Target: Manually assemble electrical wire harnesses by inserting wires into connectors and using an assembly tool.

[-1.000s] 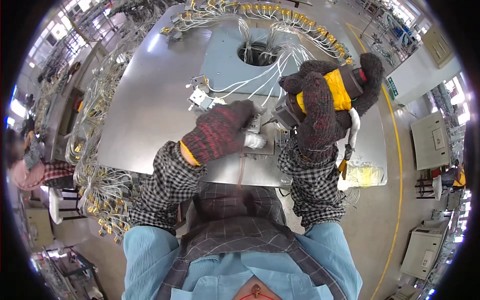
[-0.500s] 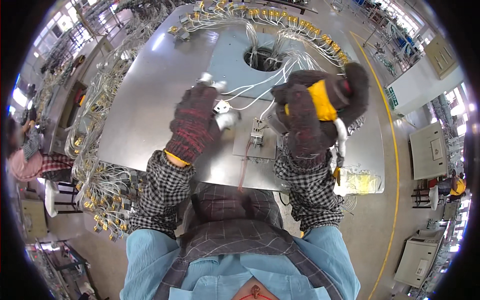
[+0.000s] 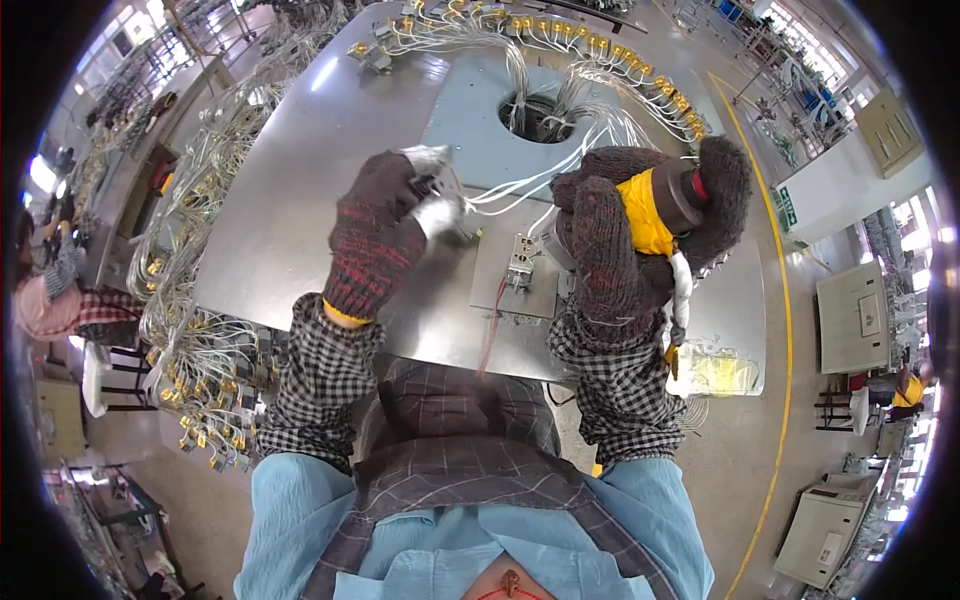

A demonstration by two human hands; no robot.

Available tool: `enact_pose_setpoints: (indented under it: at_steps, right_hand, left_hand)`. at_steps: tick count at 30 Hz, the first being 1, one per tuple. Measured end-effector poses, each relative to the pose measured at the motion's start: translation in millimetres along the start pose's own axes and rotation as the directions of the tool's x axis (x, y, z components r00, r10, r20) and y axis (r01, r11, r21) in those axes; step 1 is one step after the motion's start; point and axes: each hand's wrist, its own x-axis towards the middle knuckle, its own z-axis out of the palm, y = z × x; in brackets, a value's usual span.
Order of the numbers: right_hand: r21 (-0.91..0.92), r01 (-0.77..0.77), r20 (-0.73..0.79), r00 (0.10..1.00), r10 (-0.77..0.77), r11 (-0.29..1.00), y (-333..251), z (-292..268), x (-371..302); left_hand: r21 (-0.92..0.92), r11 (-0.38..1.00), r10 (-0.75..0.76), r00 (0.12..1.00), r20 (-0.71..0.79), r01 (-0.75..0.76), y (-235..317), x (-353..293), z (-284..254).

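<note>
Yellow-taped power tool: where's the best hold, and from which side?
Probably around the taped barrel of the power tool, from the near side, where the right hand wraps it: the barrel is rounded and runs roughly crosswise, its grey head toward the metal block on the left. Stay off the white-wrapped cable, trailing toward the person.

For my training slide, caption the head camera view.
At a metal table, the gloved left hand holds a small part, the right hand a yellow-banded tool.

Head-worn fisheye view — close above the tabletop [image 3: 265, 235], facing down.
</note>
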Motion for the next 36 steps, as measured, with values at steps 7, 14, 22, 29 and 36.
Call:
enact_pose_setpoints:
  at_steps: [7, 14, 22, 29, 36]
  right_hand:
    - [-0.052, -0.049, -0.021, 0.999, 0.048, 0.997, -2.6, -1.1, -2.4]
    - [0.177, -0.054, -0.11, 0.991, 0.074, 0.983, -9.3, -7.9, 19.3]
    - [0.092, -0.143, -0.24, 0.957, 0.161, 0.985, -23.3, -7.5, 18.2]
    - [0.099, -0.06, -0.192, 0.978, 0.078, 0.993, -9.7, -2.5, 9.8]
    - [0.079, -0.127, -0.076, 0.988, 0.133, 0.989, -12.4, 3.3, -4.7]
  left_hand:
    - [-0.578, 0.638, -0.191, 0.831, 0.522, 0.509, -4.8, -20.1, 13.2]
    - [-0.226, 0.964, -0.016, 0.881, 0.473, 0.14, 23.3, -12.2, 17.7]
    - [-0.24, 0.948, -0.05, 0.845, 0.532, 0.207, 0.4, -12.1, 26.0]
    - [0.298, 0.954, -0.199, 0.754, 0.626, 0.004, 38.9, 2.1, 36.3]
    - [0.191, 0.967, -0.255, 0.72, 0.645, 0.171, 34.9, -2.5, 36.6]
